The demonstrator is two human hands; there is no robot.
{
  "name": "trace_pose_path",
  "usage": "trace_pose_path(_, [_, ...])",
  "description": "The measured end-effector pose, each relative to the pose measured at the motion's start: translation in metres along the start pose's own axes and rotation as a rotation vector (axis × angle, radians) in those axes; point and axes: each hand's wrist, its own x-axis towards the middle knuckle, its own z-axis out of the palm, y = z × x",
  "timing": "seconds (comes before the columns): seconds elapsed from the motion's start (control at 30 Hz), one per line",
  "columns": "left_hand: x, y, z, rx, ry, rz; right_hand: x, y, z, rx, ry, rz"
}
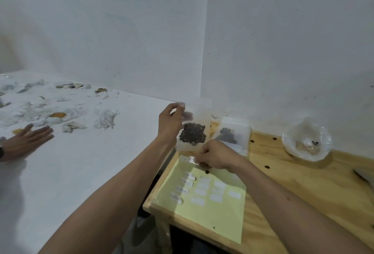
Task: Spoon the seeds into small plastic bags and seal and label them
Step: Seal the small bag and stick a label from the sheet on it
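My left hand holds a small clear plastic bag upright by its upper left edge; a clump of dark seeds sits in its lower half. Just below the bag's bottom corner, my right hand pinches what looks like a small white label. On the wooden table lies a pale green sheet with several white labels. Behind it, a second bag with dark seeds leans by the wall. A clear plastic bowl at the right holds a few seeds.
Another person's hand rests flat on the white table at the left, near scattered paper scraps and dried bits. A few loose seeds dot the wooden table. A white wall stands close behind.
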Motion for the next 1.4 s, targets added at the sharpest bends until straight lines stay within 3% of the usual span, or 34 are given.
trace_pose_path(0.23, [-0.003, -0.006, 0.028, -0.081, -0.082, -0.058, -0.013, -0.011, -0.068, 0.258, 0.372, -0.108])
trace_pose_path(0.47, [-0.013, 0.004, 0.065, -0.109, -0.199, -0.069, -0.014, -0.005, -0.104, 0.115, 0.594, -0.23])
trace_pose_path(0.9, [-0.023, 0.003, 0.09, -0.123, -0.325, -0.057, -0.017, 0.015, -0.113, 0.205, 0.707, -0.147])
trace_pose_path(1.17, [-0.022, 0.005, 0.103, -0.001, -0.272, -0.027, -0.02, 0.021, -0.113, 0.269, 0.757, -0.135])
trace_pose_path(1.3, [-0.023, 0.008, 0.111, -0.022, -0.243, 0.001, -0.019, 0.029, -0.114, 0.123, 0.885, -0.03])
trace_pose_path(1.4, [-0.024, 0.013, 0.115, -0.041, -0.268, 0.02, -0.023, 0.035, -0.122, 0.398, 0.76, -0.002])
